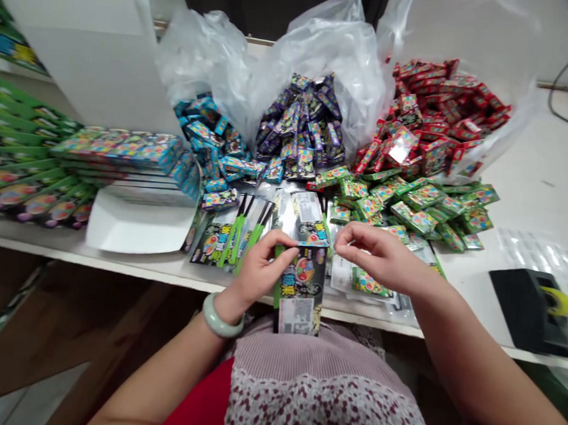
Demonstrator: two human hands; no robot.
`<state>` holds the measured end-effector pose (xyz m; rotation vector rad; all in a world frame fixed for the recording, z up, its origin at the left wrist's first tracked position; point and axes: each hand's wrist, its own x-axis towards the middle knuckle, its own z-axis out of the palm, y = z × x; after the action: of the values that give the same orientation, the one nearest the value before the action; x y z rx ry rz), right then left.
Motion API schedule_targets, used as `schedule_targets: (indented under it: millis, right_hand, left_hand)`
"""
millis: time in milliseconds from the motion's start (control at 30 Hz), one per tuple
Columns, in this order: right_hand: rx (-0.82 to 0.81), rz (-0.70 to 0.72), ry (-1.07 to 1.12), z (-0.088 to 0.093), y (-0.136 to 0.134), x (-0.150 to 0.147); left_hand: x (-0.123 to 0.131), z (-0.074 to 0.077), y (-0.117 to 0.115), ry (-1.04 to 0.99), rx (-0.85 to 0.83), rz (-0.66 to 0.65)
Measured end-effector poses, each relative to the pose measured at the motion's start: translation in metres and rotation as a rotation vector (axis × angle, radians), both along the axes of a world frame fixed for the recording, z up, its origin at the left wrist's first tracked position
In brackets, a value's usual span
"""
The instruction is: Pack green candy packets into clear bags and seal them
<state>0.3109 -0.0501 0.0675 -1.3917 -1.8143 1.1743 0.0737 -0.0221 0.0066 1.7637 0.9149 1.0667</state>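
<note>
Head view shows left-hand fingers [275, 247] clamped on an upright printed card packet [302, 290], steadying it at the desk's [165, 266] front edge, with right-hand fingers [354, 239] pinched together just beside its top.

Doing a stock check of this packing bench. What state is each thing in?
Black printed packet: upright, hanging over the bench edge
Left hand: gripping the packet's top
Right hand: fingertips pinched, beside the packet's top
Clear plastic bag: open, behind purple packets
Black tape dispenser: yellow roll loaded

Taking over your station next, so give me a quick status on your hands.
Left hand pinching top of upright printed packet. Right hand fingertips pinched, beside packet's top corner. Loose green packets just below right hand.
</note>
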Motion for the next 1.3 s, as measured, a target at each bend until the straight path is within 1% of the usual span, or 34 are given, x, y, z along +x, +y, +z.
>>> schedule_targets:
  millis: [67,100,167,267,333,467,567,833,1067,1200,1300]
  right_hand:
    - [0.031,0.127,-0.071,0.016,0.013,-0.020]
    - [0.038,0.170,-0.113,0.021,0.020,-0.028]
    - [0.052,0.206,-0.190,0.024,0.031,-0.038]
    - [0.035,0.243,-0.261,0.021,0.043,-0.044]
    - [-0.017,0.260,-0.283,0.016,0.049,-0.046]
    - [-0.142,0.265,-0.259,0.007,0.056,-0.047]
    - [-0.184,0.261,-0.245,0.003,0.060,-0.047]
    - [-0.243,0.278,-0.241,0.005,0.068,-0.046]
    - [-0.232,0.285,-0.264,0.006,0.072,-0.046]
    - [-0.250,0.287,-0.218,0.003,0.074,-0.045]
    - [-0.335,0.292,-0.120,-0.002,0.074,-0.043]
  left_hand:
    - [-0.001,0.002,-0.001,0.001,-0.009,0.011]
    - [-0.002,0.003,-0.001,0.003,-0.014,0.017]
    - [-0.005,0.003,-0.002,0.008,-0.027,0.017]
    - [-0.007,0.003,-0.002,-0.004,-0.053,-0.016]
    - [-0.008,0.003,-0.002,-0.022,-0.065,-0.028]
    - [-0.007,0.003,-0.001,-0.038,-0.082,-0.037]
    - [-0.007,0.002,-0.001,-0.048,-0.095,-0.033]
    - [0.000,0.000,0.000,-0.068,-0.109,0.008]
    - [0.007,0.000,-0.001,-0.058,-0.096,0.077]
    - [0.007,0.000,-0.003,-0.049,-0.069,0.100]
    - [0.005,-0.002,-0.005,-0.070,-0.048,0.131]
